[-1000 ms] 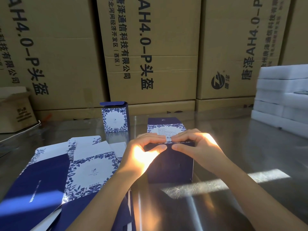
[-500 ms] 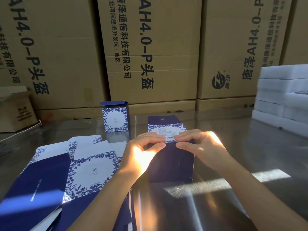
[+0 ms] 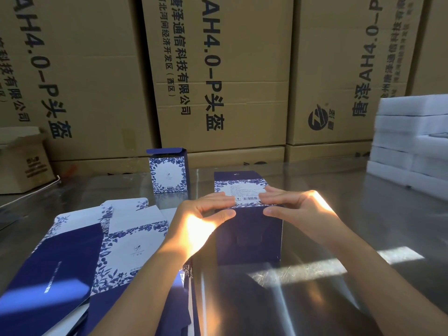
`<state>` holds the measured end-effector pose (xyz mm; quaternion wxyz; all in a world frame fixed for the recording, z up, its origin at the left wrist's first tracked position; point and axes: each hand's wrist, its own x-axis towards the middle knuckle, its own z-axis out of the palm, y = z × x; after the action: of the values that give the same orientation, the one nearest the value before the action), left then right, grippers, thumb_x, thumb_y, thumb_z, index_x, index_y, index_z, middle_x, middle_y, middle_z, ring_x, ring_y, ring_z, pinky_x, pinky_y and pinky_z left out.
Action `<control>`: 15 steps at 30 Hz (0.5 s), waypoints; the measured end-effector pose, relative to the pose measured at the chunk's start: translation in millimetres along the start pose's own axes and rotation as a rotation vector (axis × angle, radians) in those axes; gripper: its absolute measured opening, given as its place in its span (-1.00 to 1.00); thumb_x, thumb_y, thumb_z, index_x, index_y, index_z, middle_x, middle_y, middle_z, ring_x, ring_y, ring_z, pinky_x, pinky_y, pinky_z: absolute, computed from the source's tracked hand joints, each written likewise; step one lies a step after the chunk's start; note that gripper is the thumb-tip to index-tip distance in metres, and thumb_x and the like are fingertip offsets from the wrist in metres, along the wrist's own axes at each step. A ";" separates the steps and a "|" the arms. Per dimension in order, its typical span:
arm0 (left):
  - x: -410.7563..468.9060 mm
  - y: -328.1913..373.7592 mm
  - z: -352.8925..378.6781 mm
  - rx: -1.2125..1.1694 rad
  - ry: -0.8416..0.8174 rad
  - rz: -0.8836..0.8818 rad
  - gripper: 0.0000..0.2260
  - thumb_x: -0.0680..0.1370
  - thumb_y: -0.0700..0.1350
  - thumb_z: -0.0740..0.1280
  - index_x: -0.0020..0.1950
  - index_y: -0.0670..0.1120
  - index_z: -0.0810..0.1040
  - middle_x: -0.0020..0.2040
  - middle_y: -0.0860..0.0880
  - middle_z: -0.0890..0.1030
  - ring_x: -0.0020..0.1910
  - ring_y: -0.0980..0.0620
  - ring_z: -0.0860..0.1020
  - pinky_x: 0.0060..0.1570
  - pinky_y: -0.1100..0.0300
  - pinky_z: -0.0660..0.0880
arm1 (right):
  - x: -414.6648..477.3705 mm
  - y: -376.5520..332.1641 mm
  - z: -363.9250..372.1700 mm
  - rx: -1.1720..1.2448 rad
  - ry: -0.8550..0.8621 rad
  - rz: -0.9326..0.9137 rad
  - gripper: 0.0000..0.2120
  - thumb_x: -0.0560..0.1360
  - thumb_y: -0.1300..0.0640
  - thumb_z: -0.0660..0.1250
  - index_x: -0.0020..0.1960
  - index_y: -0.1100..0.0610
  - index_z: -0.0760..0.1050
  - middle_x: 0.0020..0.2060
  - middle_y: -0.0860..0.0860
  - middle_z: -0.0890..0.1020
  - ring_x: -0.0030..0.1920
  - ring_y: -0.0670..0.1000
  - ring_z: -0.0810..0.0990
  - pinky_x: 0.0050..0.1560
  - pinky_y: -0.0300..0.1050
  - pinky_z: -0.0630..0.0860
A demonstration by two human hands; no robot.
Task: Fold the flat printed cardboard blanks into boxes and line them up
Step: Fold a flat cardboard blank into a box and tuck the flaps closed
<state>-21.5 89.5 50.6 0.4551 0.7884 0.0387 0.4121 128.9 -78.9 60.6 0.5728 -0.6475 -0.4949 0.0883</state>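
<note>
Stacked brown shipping cartons (image 3: 218, 69) with black lettering formed the backdrop along the far edge of the reflective metal table (image 3: 363, 226). White foam slabs (image 3: 412, 141) were piled at the right end of the table. Flat blue-and-white blanks (image 3: 84, 251) lay overlapped on the near left. A small brown carton (image 3: 21, 163) sat at the far left, flaps open. At table centre stood the dark blue box (image 3: 249, 238), its barcode panel facing up. The left grip (image 3: 201, 219) and right grip (image 3: 298, 209) each pinched its upper near edge, fingers over the printed panel and thumbs against the dark front face. One finished box (image 3: 168, 173) stood upright behind, left of centre and apart from the held one, its top flap raised.
</note>
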 end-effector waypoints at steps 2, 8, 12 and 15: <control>0.0 0.0 1.9 -0.005 0.024 0.014 -0.75 0.37 -0.29 0.48 -0.18 0.09 0.67 -0.16 0.30 0.65 0.07 0.34 0.55 0.10 0.49 0.37 | -0.2 0.6 0.5 -0.001 0.017 -0.013 -0.81 0.37 0.23 0.50 -0.10 -0.04 0.70 -0.05 -0.22 0.69 0.17 -0.36 0.49 0.06 -0.57 0.35; -0.5 2.0 3.5 -0.015 0.027 0.002 -0.76 0.38 -0.30 0.47 -0.21 0.07 0.67 -0.19 0.28 0.66 0.06 0.35 0.55 0.08 0.51 0.37 | 0.0 0.0 1.9 -0.046 0.072 -0.051 -0.80 0.36 0.25 0.51 -0.18 -0.06 0.69 -0.14 -0.20 0.70 0.06 -0.34 0.56 0.00 -0.57 0.37; -1.2 2.7 3.4 -0.006 0.017 0.000 -0.77 0.40 -0.29 0.46 -0.16 0.06 0.67 -0.17 0.29 0.65 0.07 0.38 0.53 0.07 0.54 0.35 | 1.7 -0.2 -0.4 -0.040 0.053 -0.028 -0.79 0.35 0.22 0.52 -0.19 -0.10 0.69 -0.12 -0.22 0.70 0.07 -0.36 0.55 -0.01 -0.59 0.35; -0.2 3.0 0.0 0.004 -0.037 -0.016 -0.75 0.43 -0.29 0.43 -0.13 0.09 0.66 -0.14 0.32 0.64 0.10 0.41 0.50 0.07 0.57 0.32 | 1.5 0.4 -4.6 -0.052 0.005 -0.012 -0.78 0.35 0.16 0.52 -0.15 -0.17 0.69 -0.06 -0.25 0.68 0.13 -0.38 0.51 0.04 -0.60 0.32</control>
<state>-22.6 87.7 52.8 0.4574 0.7966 0.0373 0.3935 133.0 -80.7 62.4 0.5575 -0.6595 -0.4993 0.0701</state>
